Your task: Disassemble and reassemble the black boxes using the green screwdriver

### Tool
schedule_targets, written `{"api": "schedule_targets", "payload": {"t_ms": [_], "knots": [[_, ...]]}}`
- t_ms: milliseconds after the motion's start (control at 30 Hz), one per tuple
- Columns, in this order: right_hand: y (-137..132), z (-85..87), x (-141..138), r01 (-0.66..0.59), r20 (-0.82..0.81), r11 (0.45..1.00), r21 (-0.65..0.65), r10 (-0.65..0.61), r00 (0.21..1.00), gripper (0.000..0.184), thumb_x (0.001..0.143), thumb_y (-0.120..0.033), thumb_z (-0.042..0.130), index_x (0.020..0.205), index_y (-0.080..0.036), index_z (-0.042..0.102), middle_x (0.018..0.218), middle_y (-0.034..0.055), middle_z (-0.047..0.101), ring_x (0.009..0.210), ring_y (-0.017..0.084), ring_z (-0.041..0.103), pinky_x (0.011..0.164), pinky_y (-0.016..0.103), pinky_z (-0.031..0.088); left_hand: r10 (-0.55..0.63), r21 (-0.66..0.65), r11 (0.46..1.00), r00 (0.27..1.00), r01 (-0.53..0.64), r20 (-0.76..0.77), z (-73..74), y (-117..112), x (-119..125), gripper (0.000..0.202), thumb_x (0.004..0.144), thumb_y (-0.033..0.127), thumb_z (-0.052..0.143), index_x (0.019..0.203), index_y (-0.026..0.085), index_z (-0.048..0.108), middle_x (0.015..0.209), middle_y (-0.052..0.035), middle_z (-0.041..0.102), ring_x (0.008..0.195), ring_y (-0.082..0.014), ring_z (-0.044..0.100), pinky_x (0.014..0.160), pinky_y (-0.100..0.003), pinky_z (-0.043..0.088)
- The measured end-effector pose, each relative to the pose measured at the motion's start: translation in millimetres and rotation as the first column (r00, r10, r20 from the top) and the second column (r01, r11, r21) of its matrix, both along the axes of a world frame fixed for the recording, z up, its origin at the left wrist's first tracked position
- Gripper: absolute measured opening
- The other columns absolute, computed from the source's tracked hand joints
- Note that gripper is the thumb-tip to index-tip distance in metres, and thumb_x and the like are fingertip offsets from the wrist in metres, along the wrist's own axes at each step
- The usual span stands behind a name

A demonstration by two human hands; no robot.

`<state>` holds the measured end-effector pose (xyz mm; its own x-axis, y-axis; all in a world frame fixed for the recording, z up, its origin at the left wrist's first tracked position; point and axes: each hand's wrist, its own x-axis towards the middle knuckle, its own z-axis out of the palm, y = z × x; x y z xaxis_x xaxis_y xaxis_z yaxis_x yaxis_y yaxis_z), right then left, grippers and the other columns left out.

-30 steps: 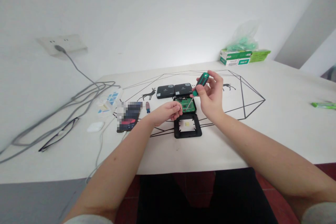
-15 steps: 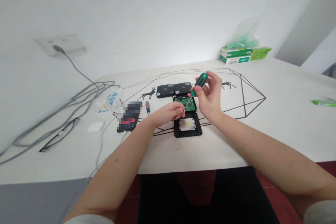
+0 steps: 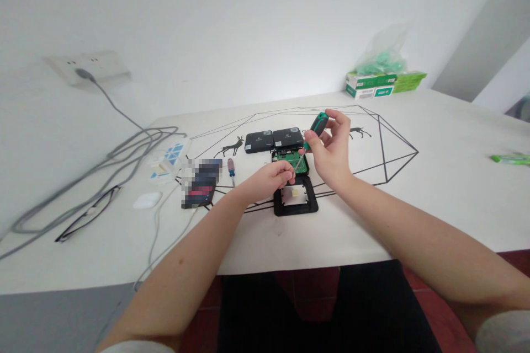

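Note:
My right hand (image 3: 333, 146) is closed round the green and black handle of a screwdriver (image 3: 318, 124), which tilts with its shaft pointing down and left. My left hand (image 3: 279, 176) has its fingers pinched together at the screwdriver's tip; whatever lies between them is too small to make out. Beneath the hands sits an opened black case with a green circuit board (image 3: 298, 162), partly covered by my fingers. Closer to me lies a black frame-shaped cover (image 3: 296, 212) with a pale inside and a small yellowish patch.
Two closed black boxes (image 3: 259, 142) stand side by side behind the board. To the left lie a second screwdriver (image 3: 231, 170), a phone (image 3: 202, 183), a white case (image 3: 147, 200), glasses (image 3: 89, 212) and grey cables (image 3: 111, 168). Green and white boxes (image 3: 370, 83) stand at the back right.
Both hands keep nearly the same pose, with the screwdriver tip still at the left fingers. The whole view has shifted slightly.

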<state>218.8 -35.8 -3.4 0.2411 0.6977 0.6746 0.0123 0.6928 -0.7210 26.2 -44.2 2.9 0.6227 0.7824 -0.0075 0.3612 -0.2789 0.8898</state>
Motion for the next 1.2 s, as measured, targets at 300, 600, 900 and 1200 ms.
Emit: {"api": "schedule_targets", "payload": {"t_ms": [300, 600, 900, 1200], "knots": [[-14.1, 4.9, 3.0, -0.032, 0.239, 0.993, 0.117, 0.003, 0.971, 0.048, 0.097, -0.05, 0.068, 0.137, -0.037, 0.046, 0.126, 0.0079, 0.057, 0.098, 0.023, 0.065, 0.07, 0.039, 0.062, -0.073, 0.024, 0.997, 0.989, 0.077, -0.128, 2.6, -15.0, 7.9, 0.014, 0.09, 0.034, 0.067, 0.091, 0.021, 0.062, 0.072, 0.0026, 0.062, 0.063, -0.0161, 0.057, 0.061, -0.027, 0.043], [-25.8, 19.5, 6.8, -0.167, 0.404, 0.945, 0.28, 0.042, 0.914, 0.027, 0.091, -0.036, 0.067, 0.114, -0.029, 0.055, 0.111, 0.0081, 0.065, 0.103, 0.026, 0.064, 0.077, 0.043, 0.058, -0.26, 0.276, 0.907, 0.939, 0.317, -0.225, -1.0, -21.4, 20.4, 0.006, 0.09, 0.018, 0.065, 0.089, 0.019, 0.071, 0.093, -0.005, 0.07, 0.081, -0.0187, 0.063, 0.076, -0.03, 0.051], [-29.2, 15.4, 5.3, -0.237, 0.372, 0.924, 0.299, 0.116, 0.921, 0.025, 0.094, -0.024, 0.059, 0.118, -0.028, 0.056, 0.114, 0.0085, 0.068, 0.088, 0.021, 0.067, 0.068, 0.038, 0.057, -0.226, 0.338, 0.895, 0.95, 0.29, -0.216, -6.0, -20.8, 21.2, 0.011, 0.087, 0.011, 0.062, 0.089, 0.018, 0.07, 0.091, -0.004, 0.068, 0.081, -0.0177, 0.063, 0.08, -0.031, 0.054], [-27.8, 13.3, 0.1, -0.26, 0.343, 0.876, 0.406, 0.117, 0.932, 0.031, 0.086, -0.016, 0.064, 0.115, -0.027, 0.06, 0.107, 0.0067, 0.066, 0.09, 0.021, 0.065, 0.071, 0.038, 0.056, -0.23, 0.377, 0.876, 0.947, 0.302, -0.224, -7.8, -17.3, 19.3, 0.009, 0.088, 0.012, 0.063, 0.094, 0.016, 0.069, 0.087, -0.0024, 0.064, 0.08, -0.0171, 0.062, 0.075, -0.03, 0.054]]}}
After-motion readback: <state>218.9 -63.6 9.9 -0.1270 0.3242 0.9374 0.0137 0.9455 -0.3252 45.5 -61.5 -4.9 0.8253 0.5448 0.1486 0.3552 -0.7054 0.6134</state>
